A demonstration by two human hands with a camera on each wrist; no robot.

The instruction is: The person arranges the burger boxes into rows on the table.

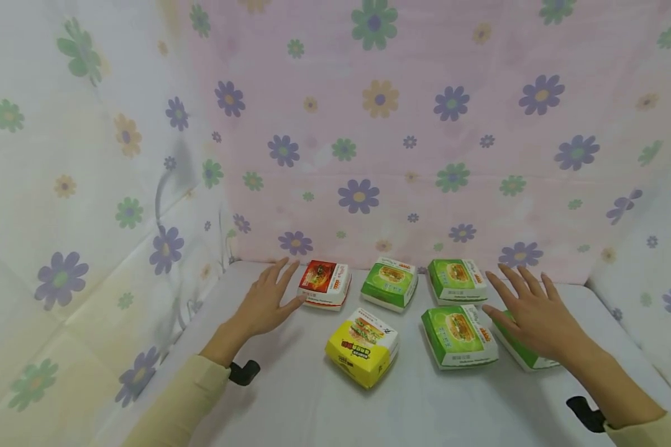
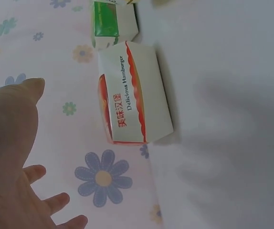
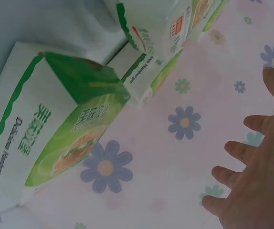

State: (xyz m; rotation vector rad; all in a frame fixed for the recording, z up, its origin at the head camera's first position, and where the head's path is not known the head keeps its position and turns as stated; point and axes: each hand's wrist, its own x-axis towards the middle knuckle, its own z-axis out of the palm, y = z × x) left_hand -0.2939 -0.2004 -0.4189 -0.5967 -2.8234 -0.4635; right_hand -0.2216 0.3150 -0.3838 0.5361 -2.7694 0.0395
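Observation:
My left hand [image 1: 265,303] hovers with spread fingers just left of a red and white hamburger box [image 1: 324,284]; in the left wrist view that box [image 2: 134,95] is apart from the fingers. Over a green and white hamburger box [image 1: 528,351] at the right hangs my right hand [image 1: 539,313], fingers spread and holding nothing, hiding part of it. Two more green boxes, a front one [image 1: 460,338] and a back one [image 1: 457,280], lie left of that hand. A yellow and white hamburger box [image 1: 363,347] sits at the middle front, with another green box [image 1: 390,282] behind it.
The boxes lie on a white tabletop [image 1: 291,397]. A flower-printed pink cloth [image 1: 324,205] rises behind them, and a pale flowered cloth [image 1: 100,261] stands along the left. Black straps [image 1: 245,372] show at both wrists.

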